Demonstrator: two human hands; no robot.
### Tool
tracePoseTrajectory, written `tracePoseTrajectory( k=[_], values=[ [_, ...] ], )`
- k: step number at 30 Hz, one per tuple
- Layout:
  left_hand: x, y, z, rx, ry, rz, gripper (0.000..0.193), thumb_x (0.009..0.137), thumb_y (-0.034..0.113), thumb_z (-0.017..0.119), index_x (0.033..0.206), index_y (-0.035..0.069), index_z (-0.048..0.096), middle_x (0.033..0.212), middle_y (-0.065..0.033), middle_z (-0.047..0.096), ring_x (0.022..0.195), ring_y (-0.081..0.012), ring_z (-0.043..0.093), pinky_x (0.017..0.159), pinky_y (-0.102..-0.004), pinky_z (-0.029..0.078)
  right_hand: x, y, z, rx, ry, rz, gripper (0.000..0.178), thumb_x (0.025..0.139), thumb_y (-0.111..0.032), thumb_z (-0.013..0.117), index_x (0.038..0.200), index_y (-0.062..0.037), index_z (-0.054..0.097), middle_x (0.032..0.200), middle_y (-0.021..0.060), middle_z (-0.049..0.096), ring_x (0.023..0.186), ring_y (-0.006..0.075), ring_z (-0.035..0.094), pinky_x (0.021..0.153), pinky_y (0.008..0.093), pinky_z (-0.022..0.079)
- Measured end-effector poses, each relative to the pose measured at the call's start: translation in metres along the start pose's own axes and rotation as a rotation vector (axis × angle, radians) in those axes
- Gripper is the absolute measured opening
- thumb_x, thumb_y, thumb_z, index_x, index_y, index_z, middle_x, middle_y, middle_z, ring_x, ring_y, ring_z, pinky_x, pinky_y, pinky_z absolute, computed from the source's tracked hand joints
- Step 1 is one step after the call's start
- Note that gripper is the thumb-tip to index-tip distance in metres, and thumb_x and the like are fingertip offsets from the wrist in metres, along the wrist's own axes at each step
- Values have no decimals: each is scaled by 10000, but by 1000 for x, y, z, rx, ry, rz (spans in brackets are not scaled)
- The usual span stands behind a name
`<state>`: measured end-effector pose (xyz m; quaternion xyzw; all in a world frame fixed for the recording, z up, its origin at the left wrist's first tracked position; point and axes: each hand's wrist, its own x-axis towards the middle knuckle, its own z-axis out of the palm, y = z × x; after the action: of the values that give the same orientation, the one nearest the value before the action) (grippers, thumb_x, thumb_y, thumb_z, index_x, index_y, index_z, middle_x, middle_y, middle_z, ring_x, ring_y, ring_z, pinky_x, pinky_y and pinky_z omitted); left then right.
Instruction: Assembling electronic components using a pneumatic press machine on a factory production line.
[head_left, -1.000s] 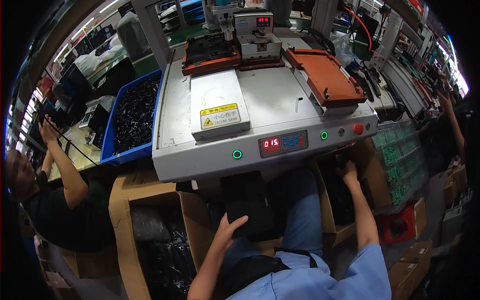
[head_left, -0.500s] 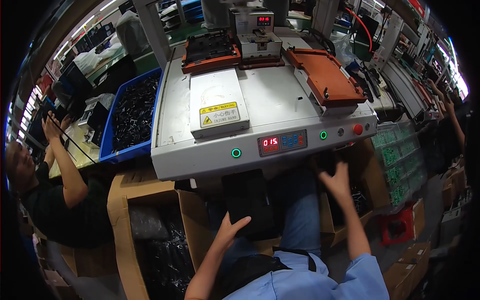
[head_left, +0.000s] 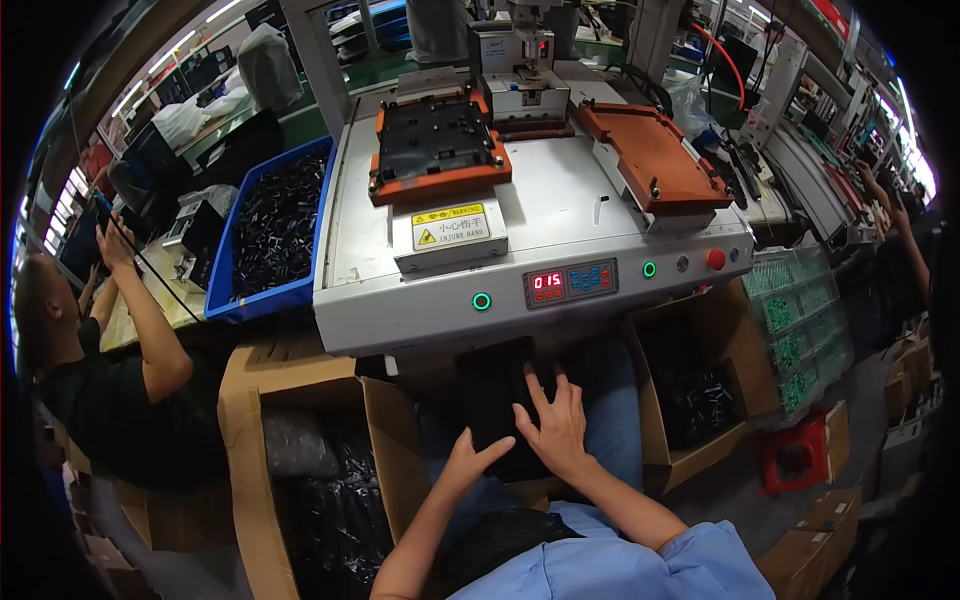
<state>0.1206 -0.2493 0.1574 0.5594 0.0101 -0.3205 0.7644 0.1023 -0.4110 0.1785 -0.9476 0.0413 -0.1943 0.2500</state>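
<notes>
White metal machine (head_left: 420,320) hogs most of the view here, sitting right in front of the person. Left of their legs there's a big open carton (head_left: 239,450) with dark plastic-wrapped stuff in it, and a smaller carton (head_left: 700,461) on the right with loose black bits. Blue bin (head_left: 250,308) beside the machine is loaded with little black pieces. Up top, two orange fixtures (head_left: 665,160); the left one has a black plate in it. The black panel (head_left: 492,395) is over the lap, just below the machine's front edge. Left hand (head_left: 465,464) grips its near-left corner, thumb on top. Right hand (head_left: 560,425) has fingers spread at its right side; can't tell if it's pinching anything. Smallest: a red knob (head_left: 715,258).
</notes>
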Motion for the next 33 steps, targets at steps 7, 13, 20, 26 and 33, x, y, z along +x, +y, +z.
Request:
tracePoseTrajectory(
  k=[7,13,20,26,33],
  values=[
    [-2,0,8,10,-10,15,478,793,158,712,1181,-6,486,1085,-72,571,972,-140,555,841,-273,462,-2,-6,-12,26,70,63,548,793,-276,628,1296,-110,483,1268,267,379,1025,389,421,879,438,393],
    [-1,0,9,8,-20,44,475,791,99,696,1202,8,476,1097,-45,563,990,-120,540,873,-280,443,-2,-8,-13,-6,164,25,563,757,-274,669,1274,-115,513,1255,241,411,989,355,437,852,408,409],
    [-2,3,6,15,-57,52,471,789,101,698,1194,0,480,1093,-49,565,978,-120,546,862,-279,452,-1,-5,-6,-6,107,-8,517,796,-293,634,1273,-129,520,1280,239,405,968,356,444,851,410,408],
    [0,1,5,-28,-62,14,432,788,93,696,1162,-4,502,1074,-49,576,962,-118,557,849,-278,461,-1,-3,-9,-51,64,-45,487,822,-300,603,1276,-148,519,1306,227,392,948,327,443,842,397,402],
    [-1,-8,11,-63,-79,6,398,788,81,692,1136,-9,520,1059,-56,588,941,-123,568,840,-280,468,6,0,-3,-34,66,16,445,835,-270,575,1263,-152,538,1332,234,378,916,318,425,876,395,367]
  ],
)
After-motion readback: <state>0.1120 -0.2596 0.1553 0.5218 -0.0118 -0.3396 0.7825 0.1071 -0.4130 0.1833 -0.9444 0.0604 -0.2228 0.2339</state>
